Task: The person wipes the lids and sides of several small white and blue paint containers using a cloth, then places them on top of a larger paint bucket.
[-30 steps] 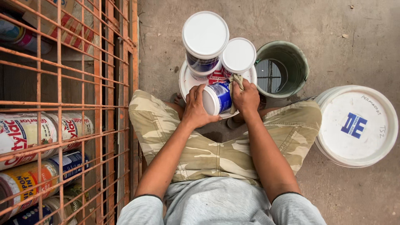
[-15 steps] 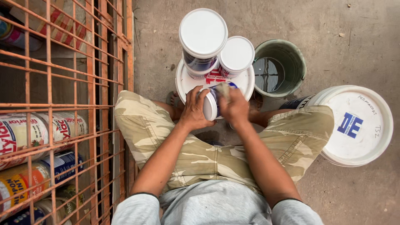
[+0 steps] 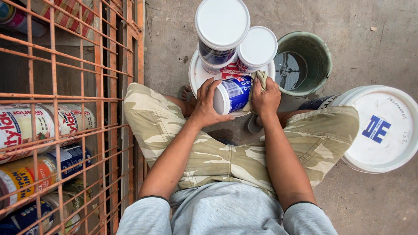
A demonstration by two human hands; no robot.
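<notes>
Nearest, grey shirt sleeves and camouflage-patterned shorts (image 3: 226, 152) on folded knees, seen from above. Just beyond the knees, held off the concrete floor (image 3: 374, 26): a small cylindrical paint can with a blue label and white lid (image 3: 233, 94), tipped on its side, lid end turned toward the left hand (image 3: 207, 104). Left hand wrapped around that lid end, fingers curled over the rim, thumb underneath. Right hand (image 3: 265, 98) closed on a crumpled beige rag (image 3: 257, 85), pressing it against the can's other end (so the can sits clamped between the two hands, touching both). Directly behind the can, a white plastic bucket lid (image 3: 196, 74) serving as base for two more white-lidded cans: a taller dark-labelled one (image 3: 222, 26) and a smaller one with a red-and-white label (image 3: 257, 48), standing upright and touching each other. Right of those, a round grey-green bucket holding water (image 3: 302, 63). Farther right, a large white plastic pail with a blue mark on its lid (image 3: 383, 128), beside the right knee. Along the left edge, an orange metal wire rack (image 3: 109, 65) stocked with paint tins lying on their sides (image 3: 26, 130).
</notes>
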